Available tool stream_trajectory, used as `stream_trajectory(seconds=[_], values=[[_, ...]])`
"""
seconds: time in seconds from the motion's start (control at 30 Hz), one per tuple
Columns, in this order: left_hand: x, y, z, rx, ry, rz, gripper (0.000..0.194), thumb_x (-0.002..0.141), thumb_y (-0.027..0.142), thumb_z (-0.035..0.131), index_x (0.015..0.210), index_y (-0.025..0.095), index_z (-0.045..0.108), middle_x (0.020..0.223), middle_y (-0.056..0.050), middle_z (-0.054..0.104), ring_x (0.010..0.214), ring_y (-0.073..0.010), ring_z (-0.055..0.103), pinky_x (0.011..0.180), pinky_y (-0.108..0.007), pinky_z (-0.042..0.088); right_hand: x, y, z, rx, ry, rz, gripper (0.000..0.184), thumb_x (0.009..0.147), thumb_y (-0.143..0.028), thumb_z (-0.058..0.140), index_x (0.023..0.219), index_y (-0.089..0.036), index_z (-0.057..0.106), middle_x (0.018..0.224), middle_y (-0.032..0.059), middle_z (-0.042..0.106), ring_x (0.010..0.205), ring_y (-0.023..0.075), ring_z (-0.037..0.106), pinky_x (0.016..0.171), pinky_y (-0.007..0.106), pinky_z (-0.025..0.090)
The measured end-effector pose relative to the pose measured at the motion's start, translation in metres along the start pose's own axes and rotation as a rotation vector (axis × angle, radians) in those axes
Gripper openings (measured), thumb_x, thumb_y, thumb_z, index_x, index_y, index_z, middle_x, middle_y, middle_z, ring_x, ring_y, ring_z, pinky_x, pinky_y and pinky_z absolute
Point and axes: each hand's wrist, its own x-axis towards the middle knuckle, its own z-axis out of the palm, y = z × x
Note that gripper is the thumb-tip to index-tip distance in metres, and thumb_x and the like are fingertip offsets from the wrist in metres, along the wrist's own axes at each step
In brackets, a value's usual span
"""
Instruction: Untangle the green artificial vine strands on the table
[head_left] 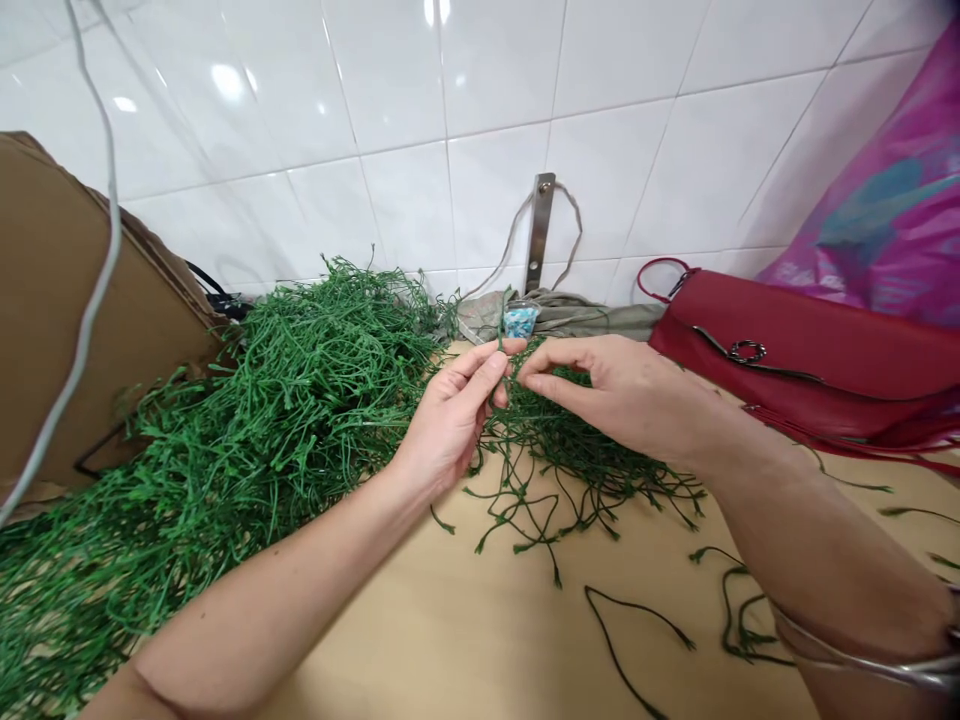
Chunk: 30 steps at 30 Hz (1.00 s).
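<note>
My left hand [454, 410] and my right hand [615, 390] meet above a wooden tabletop [465, 620], fingertips pinched together on a small bunch of green plastic stems [555, 450]. The bunch hangs down from the fingers and fans out onto the table below. A large heap of the same green stems [247, 440] lies to the left of my left hand, spreading to the table's near left edge. A metal bangle [862, 660] sits on my right wrist.
A red handbag [795, 360] lies at the back right, with pink and blue fabric [892, 210] above it. Brown cardboard [67, 300] leans at the left. A grey cable [97, 270] hangs at the left. Loose stems [735, 610] dot the table. White tiles form the wall.
</note>
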Motion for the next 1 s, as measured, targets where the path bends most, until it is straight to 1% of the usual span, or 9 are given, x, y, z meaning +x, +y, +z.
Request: stream_trajectory(seconds=[0.07, 0.2, 0.33, 0.4, 0.53, 0.6, 0.73, 0.9, 1.0], values=[[0.000, 0.000, -0.001, 0.003, 0.007, 0.005, 0.021, 0.084, 0.032, 0.078, 0.100, 0.019, 0.079, 0.082, 0.001, 0.065, 0.065, -0.0058, 0.046, 0.065, -0.019, 0.040, 0.001, -0.001, 0.001, 0.011, 0.001, 0.010, 0.022, 0.092, -0.032, 0.054, 0.082, -0.025, 0.072, 0.090, -0.0005, 0.077, 0.083, 0.0183, 0.066, 0.073, 0.031, 0.047], [0.000, 0.000, -0.003, 0.045, -0.010, 0.024, 0.019, 0.086, 0.032, 0.076, 0.101, 0.023, 0.080, 0.094, 0.000, 0.071, 0.072, -0.0079, 0.050, 0.068, -0.020, 0.041, 0.003, -0.006, -0.001, 0.075, -0.002, 0.004, 0.025, 0.093, -0.039, 0.054, 0.082, -0.025, 0.072, 0.085, -0.0004, 0.075, 0.079, 0.0178, 0.065, 0.072, 0.030, 0.047], [0.000, -0.002, -0.004, 0.135, -0.025, 0.054, 0.019, 0.086, 0.034, 0.076, 0.102, 0.026, 0.080, 0.098, 0.000, 0.073, 0.076, -0.0104, 0.052, 0.071, -0.022, 0.041, 0.003, -0.009, 0.000, 0.043, -0.044, 0.043, 0.016, 0.086, -0.029, 0.060, 0.073, -0.025, 0.068, 0.074, -0.0024, 0.072, 0.068, 0.0155, 0.062, 0.064, 0.028, 0.045], [0.000, -0.003, -0.005, 0.153, -0.025, 0.064, 0.019, 0.085, 0.034, 0.077, 0.101, 0.026, 0.080, 0.096, 0.000, 0.071, 0.076, -0.0106, 0.051, 0.072, -0.023, 0.041, 0.003, -0.008, 0.000, 0.019, -0.014, 0.058, 0.015, 0.084, -0.027, 0.061, 0.072, -0.025, 0.068, 0.077, -0.0019, 0.073, 0.070, 0.0157, 0.062, 0.066, 0.029, 0.046], [0.000, -0.005, -0.005, 0.150, -0.037, 0.045, 0.017, 0.085, 0.035, 0.077, 0.099, 0.026, 0.079, 0.086, 0.001, 0.066, 0.075, -0.0108, 0.050, 0.073, -0.023, 0.042, 0.003, -0.002, 0.001, -0.010, 0.049, -0.001, 0.012, 0.081, -0.029, 0.062, 0.070, -0.025, 0.065, 0.090, 0.0007, 0.074, 0.086, 0.0191, 0.065, 0.081, 0.032, 0.048], [0.001, -0.005, -0.005, 0.137, -0.020, 0.032, 0.018, 0.084, 0.035, 0.077, 0.099, 0.025, 0.079, 0.086, 0.001, 0.065, 0.074, -0.0106, 0.050, 0.070, -0.022, 0.040, 0.003, 0.000, 0.001, 0.031, 0.019, -0.001, 0.012, 0.082, -0.030, 0.061, 0.072, -0.025, 0.065, 0.087, 0.0001, 0.074, 0.083, 0.0184, 0.065, 0.080, 0.032, 0.048], [0.002, -0.002, -0.004, 0.089, 0.021, 0.016, 0.019, 0.085, 0.032, 0.077, 0.102, 0.023, 0.077, 0.088, 0.001, 0.066, 0.074, -0.0099, 0.050, 0.068, -0.022, 0.039, 0.003, 0.001, 0.000, 0.099, -0.019, 0.053, 0.013, 0.082, -0.032, 0.061, 0.080, -0.025, 0.071, 0.080, -0.0006, 0.075, 0.073, 0.0167, 0.064, 0.070, 0.030, 0.047], [0.002, 0.000, -0.002, 0.090, 0.010, 0.026, 0.015, 0.081, 0.022, 0.079, 0.095, 0.020, 0.073, 0.080, 0.003, 0.058, 0.073, -0.0089, 0.050, 0.071, -0.021, 0.042, 0.005, 0.008, -0.005, 0.124, 0.060, 0.110, 0.015, 0.082, -0.034, 0.063, 0.078, -0.024, 0.073, 0.078, 0.0009, 0.074, 0.075, 0.0192, 0.065, 0.072, 0.034, 0.048], [0.002, -0.001, -0.002, 0.092, 0.000, 0.041, 0.016, 0.078, 0.018, 0.080, 0.091, 0.018, 0.071, 0.079, 0.004, 0.056, 0.073, -0.0083, 0.050, 0.073, -0.021, 0.042, 0.004, 0.012, -0.009, 0.108, 0.149, 0.097, 0.015, 0.084, -0.035, 0.063, 0.086, -0.025, 0.074, 0.088, 0.0025, 0.075, 0.084, 0.0225, 0.067, 0.081, 0.039, 0.050]])
